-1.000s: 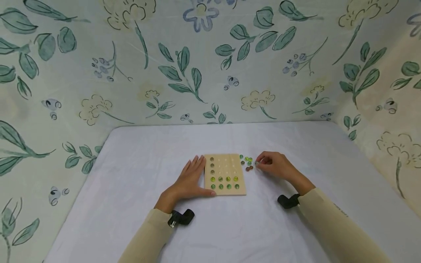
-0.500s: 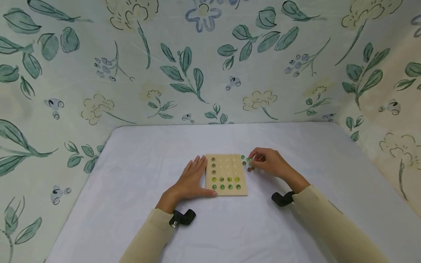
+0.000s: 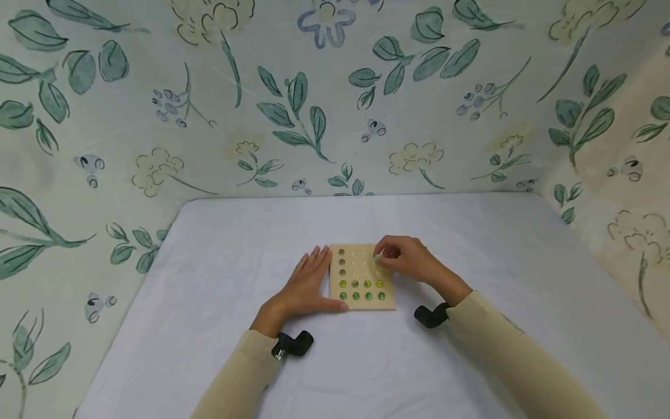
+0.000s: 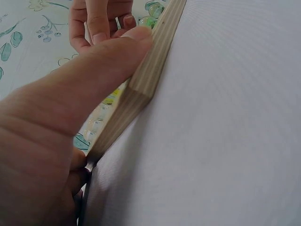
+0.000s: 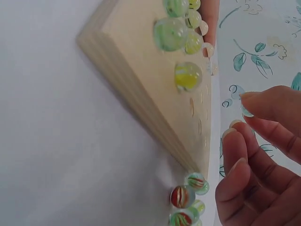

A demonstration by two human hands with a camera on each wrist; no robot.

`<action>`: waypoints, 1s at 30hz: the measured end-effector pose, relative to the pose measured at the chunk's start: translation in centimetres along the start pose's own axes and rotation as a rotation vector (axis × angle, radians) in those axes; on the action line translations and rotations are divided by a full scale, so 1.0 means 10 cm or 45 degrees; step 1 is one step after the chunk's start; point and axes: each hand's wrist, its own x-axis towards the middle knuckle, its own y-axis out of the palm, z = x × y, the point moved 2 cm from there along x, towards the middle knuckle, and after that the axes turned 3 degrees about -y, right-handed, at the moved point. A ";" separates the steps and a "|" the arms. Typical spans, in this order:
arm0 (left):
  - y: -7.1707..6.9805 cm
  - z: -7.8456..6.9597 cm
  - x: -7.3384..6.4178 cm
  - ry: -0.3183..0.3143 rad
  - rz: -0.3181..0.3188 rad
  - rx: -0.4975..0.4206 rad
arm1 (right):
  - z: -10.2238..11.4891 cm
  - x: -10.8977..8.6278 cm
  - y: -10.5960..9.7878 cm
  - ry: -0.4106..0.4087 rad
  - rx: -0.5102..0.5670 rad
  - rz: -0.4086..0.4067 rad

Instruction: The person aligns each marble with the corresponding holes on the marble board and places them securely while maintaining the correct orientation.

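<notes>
A square wooden board (image 3: 361,304) lies on the white cloth, with glass marbles in hollows. Two full rows of green and yellow-green marbles (image 3: 368,283) run along its near side, and clear darker marbles (image 3: 342,262) line its left column. My left hand (image 3: 300,291) rests against the board's left edge, fingers straight, thumb on the near corner. Over the far right part of the board, my right hand (image 3: 410,259) pinches a clear pale-blue marble (image 5: 247,111) between thumb and fingertips, above the surface.
Several loose marbles (image 5: 182,197), some with red and green swirls, lie on the cloth beside the board's right edge; in the head view my right hand hides them. A floral-print cloth (image 3: 314,105) stands behind the table.
My right hand has moved left from beside the loose marbles to over the board, carrying the pinched marble. The left hand has stayed on the board's edge.
</notes>
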 end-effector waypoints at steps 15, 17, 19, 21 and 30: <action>-0.01 0.00 0.00 0.034 -0.014 -0.033 | 0.11 0.13 0.24 0.004 0.033 0.138; -0.01 0.00 0.00 0.032 -0.013 -0.032 | 0.12 0.13 0.26 0.006 0.030 0.149; -0.01 0.00 0.00 0.026 -0.013 -0.030 | 0.13 0.13 0.28 0.004 0.031 0.155; -0.01 0.00 0.00 0.021 -0.012 -0.026 | 0.13 0.13 0.30 0.000 0.030 0.160; 0.00 0.00 0.00 0.027 -0.016 -0.025 | 0.10 0.15 0.37 0.002 0.049 0.179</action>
